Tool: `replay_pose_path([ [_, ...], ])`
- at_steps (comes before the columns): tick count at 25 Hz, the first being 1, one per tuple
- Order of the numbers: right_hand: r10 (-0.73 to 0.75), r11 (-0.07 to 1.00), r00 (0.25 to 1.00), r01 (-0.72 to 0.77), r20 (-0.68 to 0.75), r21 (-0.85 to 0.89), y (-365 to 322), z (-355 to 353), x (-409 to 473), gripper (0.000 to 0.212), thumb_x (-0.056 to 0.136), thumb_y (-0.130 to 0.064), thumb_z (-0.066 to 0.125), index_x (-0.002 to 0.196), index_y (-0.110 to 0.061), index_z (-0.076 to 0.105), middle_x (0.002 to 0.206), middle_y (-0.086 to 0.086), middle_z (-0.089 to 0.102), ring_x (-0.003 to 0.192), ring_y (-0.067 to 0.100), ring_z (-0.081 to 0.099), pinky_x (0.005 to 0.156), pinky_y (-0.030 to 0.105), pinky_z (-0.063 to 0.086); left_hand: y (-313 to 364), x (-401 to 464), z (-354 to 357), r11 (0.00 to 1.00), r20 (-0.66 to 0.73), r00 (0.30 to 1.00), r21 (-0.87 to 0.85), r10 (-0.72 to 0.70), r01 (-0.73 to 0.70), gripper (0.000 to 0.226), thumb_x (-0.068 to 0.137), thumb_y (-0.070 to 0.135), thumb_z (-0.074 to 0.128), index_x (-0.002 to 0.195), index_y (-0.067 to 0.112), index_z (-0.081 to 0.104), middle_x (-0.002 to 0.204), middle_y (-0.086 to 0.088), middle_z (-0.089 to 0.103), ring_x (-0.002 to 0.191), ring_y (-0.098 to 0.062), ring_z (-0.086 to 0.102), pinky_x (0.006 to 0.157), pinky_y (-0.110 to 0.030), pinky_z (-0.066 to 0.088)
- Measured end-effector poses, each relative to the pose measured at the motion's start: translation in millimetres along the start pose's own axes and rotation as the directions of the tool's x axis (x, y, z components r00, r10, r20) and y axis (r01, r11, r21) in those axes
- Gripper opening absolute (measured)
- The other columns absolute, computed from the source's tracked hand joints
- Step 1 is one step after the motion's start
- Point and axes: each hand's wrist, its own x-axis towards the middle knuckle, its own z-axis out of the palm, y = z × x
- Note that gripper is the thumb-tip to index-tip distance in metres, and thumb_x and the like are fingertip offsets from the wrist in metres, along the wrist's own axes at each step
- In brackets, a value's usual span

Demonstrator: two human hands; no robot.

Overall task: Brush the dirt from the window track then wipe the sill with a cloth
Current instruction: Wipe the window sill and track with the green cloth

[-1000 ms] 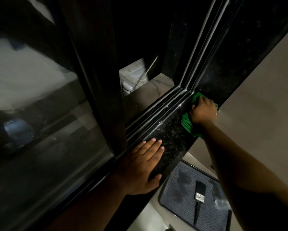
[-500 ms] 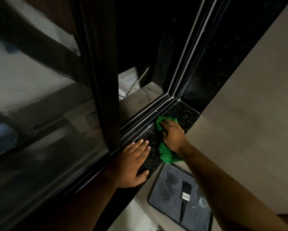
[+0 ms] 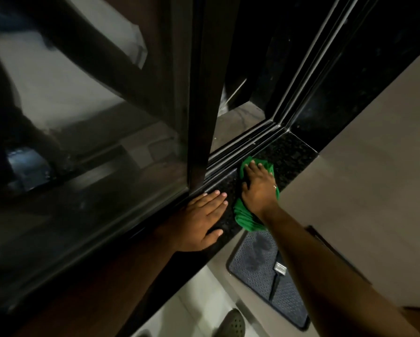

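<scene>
A green cloth (image 3: 246, 218) lies bunched on the dark speckled sill (image 3: 291, 154), and my right hand (image 3: 259, 188) presses flat on top of it with fingers pointing toward the window track (image 3: 243, 147). My left hand (image 3: 200, 221) rests palm down on the sill just left of the cloth, fingers spread, holding nothing. A paintbrush (image 3: 277, 276) with a black handle lies on a dark mat (image 3: 255, 263) on the floor below, partly hidden by my right forearm.
The sliding window pane (image 3: 82, 142) and its dark frame (image 3: 201, 93) stand to the left of the open gap. A pale wall (image 3: 374, 166) runs along the right. A shoe (image 3: 231, 324) shows at the bottom edge.
My right hand slid the cloth from the far right corner of the sill back toward my left hand. My left hand stayed flat on the sill.
</scene>
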Motion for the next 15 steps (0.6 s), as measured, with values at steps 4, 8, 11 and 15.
replay_pose_path([
  [4,0.011,0.998,1.0,-0.011,-0.002,0.056,11.8,-11.1,-0.8,0.052,0.089,-0.019,0.046,0.138,0.0,0.045,0.15,0.022,0.038,0.142,0.037,0.03,0.119,0.039,0.016,0.9,-24.1,-8.8,1.0,0.015,1.0,0.01,0.008,-0.008,0.063,0.092,0.034,0.063,0.143,0.001,0.048,0.154,-0.017,0.039,0.145,-0.032,0.032,0.114,-0.049,0.034],
  [8,0.246,0.968,0.968,-0.248,-0.052,-0.037,-11.3,6.7,15.9,0.057,0.094,-0.033,0.04,0.145,-0.008,0.035,0.157,0.014,0.026,0.145,0.035,0.019,0.118,0.048,0.014,-0.9,-27.8,-5.2,1.0,0.017,1.0,0.025,0.009,-0.01,0.062,0.094,0.036,0.059,0.144,0.001,0.045,0.155,-0.017,0.038,0.146,-0.03,0.03,0.118,-0.045,0.029],
  [11,0.064,0.998,0.996,-0.065,-0.061,-0.013,-22.7,17.4,-9.5,0.057,0.09,-0.032,0.04,0.14,-0.006,0.043,0.153,0.017,0.035,0.143,0.036,0.026,0.118,0.048,0.017,1.3,-25.7,-8.5,1.0,0.015,1.0,0.02,-0.011,0.011,0.062,0.096,0.036,0.057,0.145,0.001,0.044,0.155,-0.017,0.038,0.147,-0.03,0.03,0.119,-0.044,0.025],
  [15,-0.046,0.998,0.999,0.047,0.022,-0.032,5.9,2.0,-14.9,0.057,0.088,-0.026,0.037,0.139,-0.002,0.043,0.151,0.021,0.036,0.143,0.036,0.028,0.119,0.045,0.02,4.2,-32.5,-6.8,0.999,-0.02,0.999,0.011,-0.033,0.033,0.06,0.095,0.035,0.059,0.143,0.001,0.047,0.153,-0.017,0.04,0.145,-0.031,0.033,0.117,-0.044,0.029],
])
